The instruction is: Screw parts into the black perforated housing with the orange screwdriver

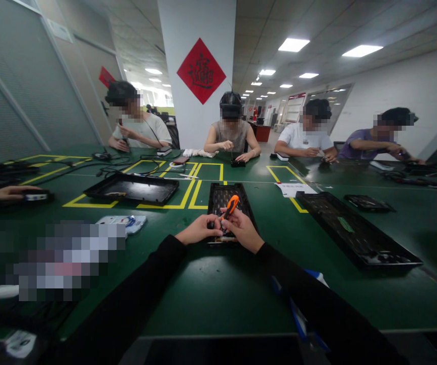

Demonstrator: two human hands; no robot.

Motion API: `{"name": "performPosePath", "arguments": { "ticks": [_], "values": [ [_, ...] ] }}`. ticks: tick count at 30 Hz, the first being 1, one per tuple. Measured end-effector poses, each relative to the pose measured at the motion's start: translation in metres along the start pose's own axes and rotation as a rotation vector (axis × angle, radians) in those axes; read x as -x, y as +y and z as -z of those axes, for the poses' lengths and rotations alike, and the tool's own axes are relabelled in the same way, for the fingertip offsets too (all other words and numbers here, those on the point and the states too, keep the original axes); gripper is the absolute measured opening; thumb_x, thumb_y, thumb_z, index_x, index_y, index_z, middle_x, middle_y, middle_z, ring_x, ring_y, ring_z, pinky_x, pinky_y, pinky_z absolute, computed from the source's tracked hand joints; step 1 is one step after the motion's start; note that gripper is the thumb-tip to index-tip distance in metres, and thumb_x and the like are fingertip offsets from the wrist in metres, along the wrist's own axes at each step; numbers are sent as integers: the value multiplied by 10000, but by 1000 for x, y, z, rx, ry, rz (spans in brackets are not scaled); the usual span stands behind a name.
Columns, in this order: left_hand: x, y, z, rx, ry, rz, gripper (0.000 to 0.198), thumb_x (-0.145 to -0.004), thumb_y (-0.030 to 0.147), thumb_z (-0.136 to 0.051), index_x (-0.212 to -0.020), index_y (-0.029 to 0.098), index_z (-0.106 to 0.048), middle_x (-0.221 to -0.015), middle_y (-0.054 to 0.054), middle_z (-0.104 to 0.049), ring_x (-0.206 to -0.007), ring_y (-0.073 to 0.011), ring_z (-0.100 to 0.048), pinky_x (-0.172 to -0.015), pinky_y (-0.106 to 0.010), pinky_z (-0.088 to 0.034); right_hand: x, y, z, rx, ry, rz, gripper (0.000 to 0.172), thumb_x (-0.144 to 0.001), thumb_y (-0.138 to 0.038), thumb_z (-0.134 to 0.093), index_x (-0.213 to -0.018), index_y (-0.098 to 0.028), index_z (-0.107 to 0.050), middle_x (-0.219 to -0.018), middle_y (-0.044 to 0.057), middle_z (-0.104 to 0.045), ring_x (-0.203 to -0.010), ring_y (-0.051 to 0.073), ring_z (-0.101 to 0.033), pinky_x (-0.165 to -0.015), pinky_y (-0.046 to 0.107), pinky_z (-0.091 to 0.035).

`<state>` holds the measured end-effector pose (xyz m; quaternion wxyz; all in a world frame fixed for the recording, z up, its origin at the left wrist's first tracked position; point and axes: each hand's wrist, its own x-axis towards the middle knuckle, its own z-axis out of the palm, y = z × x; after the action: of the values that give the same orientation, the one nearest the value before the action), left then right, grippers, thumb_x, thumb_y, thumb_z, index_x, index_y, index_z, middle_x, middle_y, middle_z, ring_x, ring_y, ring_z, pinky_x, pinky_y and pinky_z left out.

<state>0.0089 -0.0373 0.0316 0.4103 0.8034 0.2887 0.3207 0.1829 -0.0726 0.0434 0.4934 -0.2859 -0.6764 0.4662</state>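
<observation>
Head view shows the person's two bare hands, in black sleeves, meeting over the near part of a narrow black tray (pixel 224 189), which lies on the green table (pixel 211 289). Above that tray, the right hand (pixel 246 230) grips an orange-and-black tool (pixel 232 204), shaped like a screwdriver handle, tilted with its upper end leaning rightward. The left hand (pixel 199 229) has its thumb and fingers drawn close together beside the tool's lower end, near something small and dark; whether it pinches that piece, one cannot tell, since the fingers hide it. To the left of the narrow tray and somewhat beyond its middle sits a wider black tray (pixel 152 191), with yellow tape (pixel 161 207) marking the table around it. Nearer and to the left of the narrow tray lies a white packet (pixel 137 224), partly blurred. Farther left of it, a co-worker's hand (pixel 7 193) rests at a dark device (pixel 38 196). Right of the narrow tray are a white sheet (pixel 297 190) and a long black tray (pixel 378 246) holding a green piece (pixel 346 224). Beyond the narrow tray, across the table, four co-workers sit with their hands at small items, one of them directly opposite.
</observation>
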Motion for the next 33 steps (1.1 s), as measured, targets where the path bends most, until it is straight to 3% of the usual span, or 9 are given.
{"name": "performPosePath", "arguments": {
  "ticks": [5,11,23,28,33],
  "values": [
    [0,-2,1,-2,-4,13,242,-645,318,-654,-671,111,-530,-722,-10,-569,-694,-108,-515,-695,-249,-401,-1,0,-1,7,-4,-5,359,-788,-310,-519,-1114,-171,-466,-830,31,-584,-702,111,-548,-593,226,-455],
    [1,6,9,-28,-72,-12,250,-683,319,-625,-833,120,-607,-828,-35,-608,-794,-134,-543,-780,-273,-403,1,-1,-2,3,4,-3,381,-800,-311,-504,-1147,-167,-443,-842,37,-588,-712,114,-560,-632,247,-469],
    [2,2,6,-74,-11,-3,216,-668,327,-638,-721,119,-612,-762,-31,-613,-737,-130,-553,-750,-266,-404,0,2,0,49,26,27,407,-785,-313,-525,-1165,-193,-444,-872,26,-575,-655,90,-540,-626,242,-467],
    [1,-1,3,-54,1,2,240,-654,333,-651,-689,111,-565,-731,-24,-598,-704,-121,-544,-704,-251,-407,0,2,0,57,44,16,415,-766,-315,-554,-1148,-181,-461,-741,-1,-557,-615,90,-525,-597,230,-453],
    [0,-6,0,-64,22,11,255,-641,340,-660,-681,111,-554,-712,-12,-589,-688,-112,-537,-692,-244,-405,0,5,-1,14,35,6,380,-770,-316,-546,-1112,-168,-472,-753,7,-573,-632,93,-539,-607,235,-454]
  ]
}}
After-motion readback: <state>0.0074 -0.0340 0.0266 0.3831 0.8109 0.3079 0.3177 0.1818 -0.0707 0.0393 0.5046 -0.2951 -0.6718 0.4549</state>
